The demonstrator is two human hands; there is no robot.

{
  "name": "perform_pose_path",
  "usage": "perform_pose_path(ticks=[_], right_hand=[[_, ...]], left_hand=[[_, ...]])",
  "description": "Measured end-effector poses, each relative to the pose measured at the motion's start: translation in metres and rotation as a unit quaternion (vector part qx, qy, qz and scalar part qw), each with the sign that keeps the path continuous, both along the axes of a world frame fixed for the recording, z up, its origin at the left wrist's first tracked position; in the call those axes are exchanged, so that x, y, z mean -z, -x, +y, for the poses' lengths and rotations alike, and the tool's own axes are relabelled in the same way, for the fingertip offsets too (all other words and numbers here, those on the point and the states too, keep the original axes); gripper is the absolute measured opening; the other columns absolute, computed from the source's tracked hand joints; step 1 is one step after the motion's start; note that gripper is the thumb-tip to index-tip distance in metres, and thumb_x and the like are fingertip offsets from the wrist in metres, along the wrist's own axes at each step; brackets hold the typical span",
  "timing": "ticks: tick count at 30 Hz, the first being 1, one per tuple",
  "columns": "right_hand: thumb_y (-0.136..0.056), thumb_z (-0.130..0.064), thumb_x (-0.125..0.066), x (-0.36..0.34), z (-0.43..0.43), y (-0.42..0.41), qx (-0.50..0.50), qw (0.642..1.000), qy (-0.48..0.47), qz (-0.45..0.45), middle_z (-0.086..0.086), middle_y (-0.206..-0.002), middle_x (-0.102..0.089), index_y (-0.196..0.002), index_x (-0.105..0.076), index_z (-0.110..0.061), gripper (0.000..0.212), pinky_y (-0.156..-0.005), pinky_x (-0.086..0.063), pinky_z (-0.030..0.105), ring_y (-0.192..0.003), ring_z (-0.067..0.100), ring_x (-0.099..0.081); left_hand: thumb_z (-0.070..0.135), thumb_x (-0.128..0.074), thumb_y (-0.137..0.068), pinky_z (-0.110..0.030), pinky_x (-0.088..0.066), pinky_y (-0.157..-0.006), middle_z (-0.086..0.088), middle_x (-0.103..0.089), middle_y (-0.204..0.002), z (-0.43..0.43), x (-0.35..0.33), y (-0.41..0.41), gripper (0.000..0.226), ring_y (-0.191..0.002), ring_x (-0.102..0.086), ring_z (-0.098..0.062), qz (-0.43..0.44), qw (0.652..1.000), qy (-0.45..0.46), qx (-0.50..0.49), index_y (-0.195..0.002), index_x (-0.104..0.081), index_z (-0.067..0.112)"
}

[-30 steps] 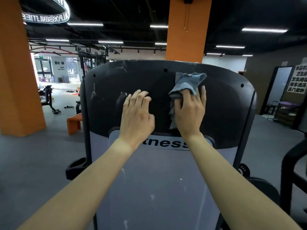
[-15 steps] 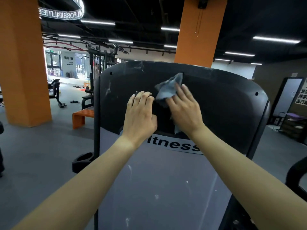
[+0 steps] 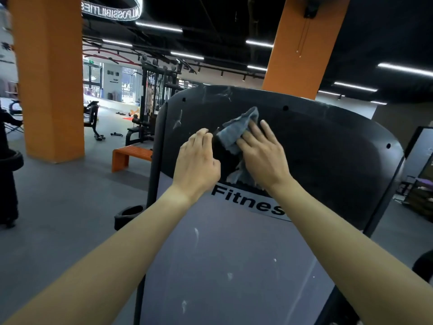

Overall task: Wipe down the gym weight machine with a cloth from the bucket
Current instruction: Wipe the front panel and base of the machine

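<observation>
**Cloth on the machine's black panel, right hand on it**

- Machine (image 3: 339, 174) fills centre frame and I'm looking straight at its cover. The upper part is a black panel (image 3: 316, 141) with a rounded top. The lower part is a grey panel (image 3: 234, 266).
- Grey floor (image 3: 70, 207) all round. One orange pillar (image 3: 49, 78) stands left, and a second pillar (image 3: 302, 48) rises behind the machine's top edge.
- A cable rack (image 3: 159, 95) stands behind the machine to the left. An orange bench (image 3: 131, 153) sits on the floor just beside the machine's left edge.
- A person in dark clothes (image 3: 7, 160) is at the far left edge, mostly cut off.
- Both forearms reach in from the bottom, and both hands are on the black panel, close together but not touching.
- Left hand (image 3: 196, 163): back of the hand towards me, fingers bent with the tips on the panel. It grips nothing.
- Right hand (image 3: 264, 156): fingers straight and spread, pressing the cloth flat to the panel. It isn't clenched round it.
- Cloth (image 3: 236, 132): grey-blue and crumpled, on the black panel in the upper middle. One end sticks out up and left past the right fingertips. Another bit hangs out below the palm, just above the label.
- "Fitness" label (image 3: 246, 202): black letters on a pale strip where the black and grey panels meet. The last letters are hidden by my right forearm.
- White scuffs (image 3: 196, 233) are dotted over the grey panel, with more streaks near the top left of the black one.
</observation>
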State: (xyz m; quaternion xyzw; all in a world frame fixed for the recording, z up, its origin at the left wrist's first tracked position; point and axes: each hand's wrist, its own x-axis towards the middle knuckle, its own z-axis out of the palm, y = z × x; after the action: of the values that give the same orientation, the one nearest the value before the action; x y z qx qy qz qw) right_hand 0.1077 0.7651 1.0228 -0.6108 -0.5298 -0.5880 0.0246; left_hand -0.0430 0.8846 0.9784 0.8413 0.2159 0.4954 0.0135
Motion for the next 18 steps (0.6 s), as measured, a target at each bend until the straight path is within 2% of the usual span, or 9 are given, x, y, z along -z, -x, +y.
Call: perform_pose_path(ticks=[2, 4, 5, 7, 9, 11, 15, 18], right_hand=[[-0.1, -0.014, -0.055, 0.006, 0.009, 0.006, -0.013, 0.996, -0.067, 0.049, 0.015, -0.151, -0.054, -0.139, -0.061, -0.006, 0.04, -0.128, -0.019, 0.047, -0.15, 0.033, -0.036], [-0.098, -0.012, -0.059, 0.026, 0.021, 0.016, -0.019, 0.994, -0.067, 0.084, 0.017, -0.15, -0.054, -0.141, -0.058, -0.002, 0.044, -0.128, -0.02, 0.048, -0.15, 0.036, -0.037], [-0.095, -0.014, -0.063, 0.038, 0.027, 0.02, -0.02, 0.996, -0.03, 0.083, 0.017, -0.151, -0.053, -0.143, -0.057, -0.003, 0.049, -0.128, -0.02, 0.049, -0.15, 0.036, -0.036], [-0.09, -0.022, -0.069, 0.055, 0.034, 0.026, -0.002, 0.993, 0.11, 0.041, 0.015, -0.156, -0.047, -0.147, -0.053, -0.006, 0.061, -0.129, -0.015, 0.05, -0.154, 0.035, -0.029], [-0.093, -0.025, -0.06, 0.052, 0.038, 0.033, 0.034, 0.979, 0.203, -0.011, 0.012, -0.157, -0.046, -0.147, -0.053, -0.009, 0.057, -0.129, -0.005, 0.051, -0.156, 0.034, -0.023], [-0.094, -0.021, -0.049, 0.034, 0.042, 0.036, 0.032, 0.987, 0.158, -0.028, 0.01, -0.149, -0.056, -0.14, -0.061, -0.009, 0.049, -0.129, -0.009, 0.052, -0.153, 0.034, -0.03], [-0.095, -0.015, -0.055, -0.004, 0.049, 0.036, 0.019, 1.0, 0.001, 0.011, 0.014, -0.14, -0.063, -0.128, -0.067, -0.006, 0.036, -0.127, -0.016, 0.054, -0.148, 0.037, -0.04], [-0.096, -0.013, -0.058, -0.002, 0.059, 0.04, 0.033, 0.999, -0.018, 0.03, 0.018, -0.141, -0.061, -0.131, -0.065, -0.002, 0.037, -0.128, -0.016, 0.053, -0.148, 0.04, -0.039]], left_hand=[[0.015, -0.058, -0.089, -0.044, -0.047, -0.107, -0.017, -0.044, -0.149, 0.003, 0.002, 0.004, 0.055, -0.131, -0.051, -0.034, 0.013, 1.0, 0.022, -0.009, -0.14, -0.044, 0.0], [0.017, -0.058, -0.091, -0.044, -0.047, -0.105, -0.018, -0.044, -0.149, 0.004, 0.005, 0.01, 0.057, -0.129, -0.052, -0.035, 0.028, 0.999, 0.037, -0.016, -0.142, -0.041, -0.001], [0.018, -0.057, -0.092, -0.044, -0.048, -0.104, -0.019, -0.044, -0.148, 0.005, 0.007, 0.013, 0.056, -0.127, -0.053, -0.035, 0.037, 0.998, 0.044, -0.02, -0.143, -0.041, 0.0], [0.02, -0.055, -0.093, -0.042, -0.049, -0.101, -0.018, -0.045, -0.145, 0.007, 0.011, 0.018, 0.055, -0.123, -0.054, -0.034, 0.062, 0.996, 0.049, -0.031, -0.142, -0.04, 0.001], [0.021, -0.054, -0.094, -0.041, -0.048, -0.098, -0.017, -0.045, -0.143, 0.01, 0.013, 0.024, 0.056, -0.122, -0.054, -0.033, 0.095, 0.994, 0.043, -0.039, -0.144, -0.038, 0.003], [0.022, -0.053, -0.095, -0.041, -0.047, -0.096, -0.018, -0.043, -0.144, 0.014, 0.013, 0.029, 0.056, -0.121, -0.053, -0.033, 0.121, 0.991, 0.034, -0.036, -0.145, -0.036, 0.004], [0.025, -0.053, -0.097, -0.041, -0.053, -0.093, -0.02, -0.042, -0.146, 0.021, 0.013, 0.039, 0.062, -0.121, -0.054, -0.033, 0.149, 0.988, 0.0, -0.029, -0.15, -0.033, 0.0], [0.024, -0.054, -0.096, -0.042, -0.052, -0.093, -0.02, -0.043, -0.145, 0.024, 0.011, 0.04, 0.061, -0.12, -0.054, -0.032, 0.14, 0.989, 0.02, -0.03, -0.149, -0.034, 0.0]])
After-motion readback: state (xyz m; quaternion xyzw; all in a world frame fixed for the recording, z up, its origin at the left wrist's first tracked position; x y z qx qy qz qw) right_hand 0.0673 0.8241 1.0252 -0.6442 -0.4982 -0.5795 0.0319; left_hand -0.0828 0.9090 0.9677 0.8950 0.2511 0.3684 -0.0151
